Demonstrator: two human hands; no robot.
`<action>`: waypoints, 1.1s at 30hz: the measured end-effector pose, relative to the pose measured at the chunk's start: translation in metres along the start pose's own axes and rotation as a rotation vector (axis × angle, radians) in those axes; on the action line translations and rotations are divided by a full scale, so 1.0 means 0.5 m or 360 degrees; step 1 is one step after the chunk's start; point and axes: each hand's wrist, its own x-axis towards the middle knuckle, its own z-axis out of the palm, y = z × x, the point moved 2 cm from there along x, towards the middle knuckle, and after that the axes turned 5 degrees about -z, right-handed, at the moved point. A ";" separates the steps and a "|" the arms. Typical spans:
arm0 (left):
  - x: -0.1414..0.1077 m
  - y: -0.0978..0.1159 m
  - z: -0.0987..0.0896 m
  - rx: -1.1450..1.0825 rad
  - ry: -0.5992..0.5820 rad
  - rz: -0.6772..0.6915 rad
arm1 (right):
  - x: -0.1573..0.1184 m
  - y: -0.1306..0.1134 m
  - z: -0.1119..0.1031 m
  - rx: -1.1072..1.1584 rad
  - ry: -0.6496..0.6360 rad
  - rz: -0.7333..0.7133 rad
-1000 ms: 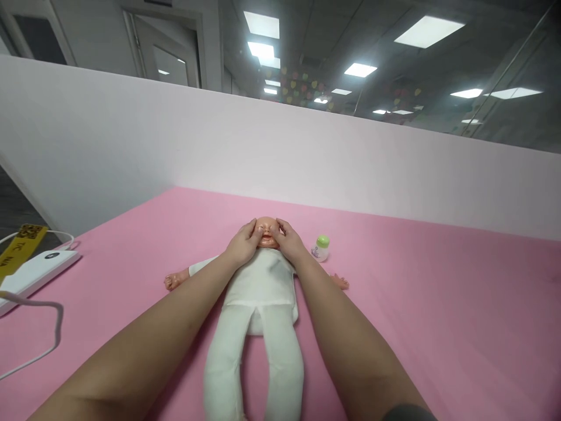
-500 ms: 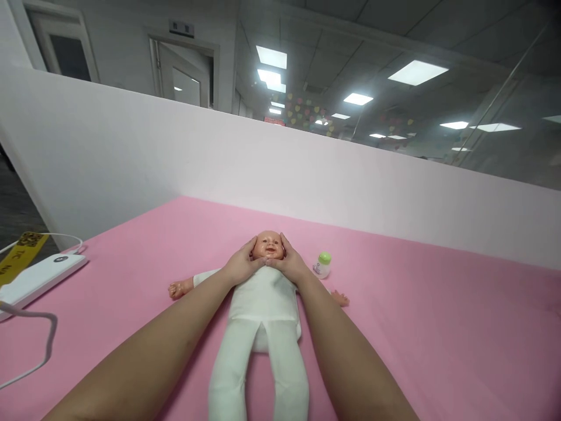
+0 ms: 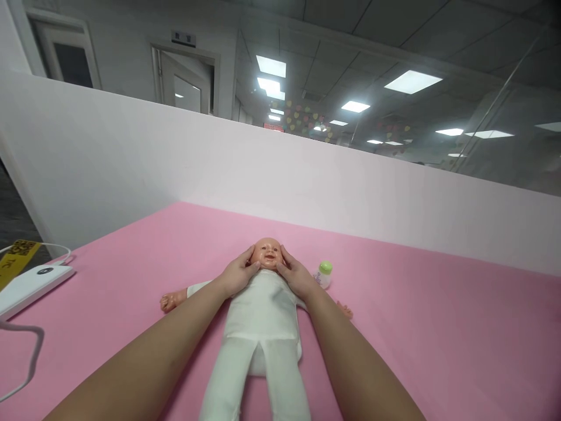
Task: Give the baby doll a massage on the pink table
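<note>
Stretching across the top, a dim ceiling (image 3: 381, 41) with bright panel lights stands above a long white partition (image 3: 307, 175), which hides the lower part of the room. Behind it is a door (image 3: 182, 85) standing ajar; the small sign (image 3: 183, 38) above it is too small to read. Below the partition spreads a pink surface (image 3: 438, 333). A person's two bare forearms reach forward over it, cut off at the bottom edge.

Between the forearms a doll (image 3: 265, 307) in white clothing lies face up, its head away from the person and its lower legs out of frame. The forearms hide parts of its outstretched arms. The left hand (image 3: 239, 273) and right hand (image 3: 298, 276) cup opposite sides of the doll's head, fingers along the sides, thumbs spread toward the jaw; the hands are apart, with the head between them.

At far left lies a white device (image 3: 37, 286), cut off by the edge, with a dark round mark. A yellow label (image 3: 17, 260) beside it carries a code-like square and sideways letters resembling "T/C"; the rest is cropped. Just beyond the right hand sits a small green-capped bottle (image 3: 323, 276), its purplish print illegible.
</note>
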 end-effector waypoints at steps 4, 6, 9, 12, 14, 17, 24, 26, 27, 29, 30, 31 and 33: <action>0.005 -0.009 -0.001 0.0176 -0.0133 -0.0050 | -0.005 -0.011 -0.012 -0.0091 -0.0048 0.0064; 0.002 -0.003 0.001 0.0199 -0.0144 -0.0023 | -0.007 -0.013 -0.008 -0.0065 -0.0036 0.0065; -0.007 0.010 0.008 0.0259 -0.0158 -0.0031 | -0.006 -0.002 0.010 0.0012 0.0010 0.0016; -0.013 0.018 0.013 0.0358 -0.0077 -0.0074 | 0.003 0.022 0.027 -0.0054 0.0114 -0.0024; -0.015 0.019 0.015 0.0406 -0.0043 -0.0086 | 0.010 0.037 0.032 -0.0156 0.0194 -0.0049; -0.014 0.017 0.014 0.0395 -0.0064 -0.0088 | 0.017 0.049 0.033 -0.0165 0.0232 -0.0072; -0.003 -0.001 0.000 0.0415 -0.0034 -0.0094 | 0.008 0.031 0.023 0.0038 0.0128 -0.0052; 0.002 -0.006 -0.003 0.0420 -0.0019 -0.0077 | 0.007 0.020 0.018 -0.0005 0.0109 -0.0037; 0.003 -0.008 -0.004 0.0421 -0.0016 -0.0068 | 0.007 0.016 0.015 -0.0044 0.0096 -0.0034; 0.006 -0.008 -0.006 0.0407 -0.0011 -0.0061 | 0.008 0.010 0.010 -0.0112 0.0074 -0.0034; 0.006 -0.008 -0.006 0.0390 -0.0016 -0.0068 | 0.008 0.009 0.008 -0.0129 0.0067 -0.0032; 0.005 -0.006 -0.006 0.0370 -0.0018 -0.0078 | 0.008 0.010 0.007 -0.0133 0.0068 -0.0030; 0.001 0.001 -0.005 0.0353 -0.0023 -0.0106 | 0.008 0.015 0.008 -0.0117 0.0083 -0.0026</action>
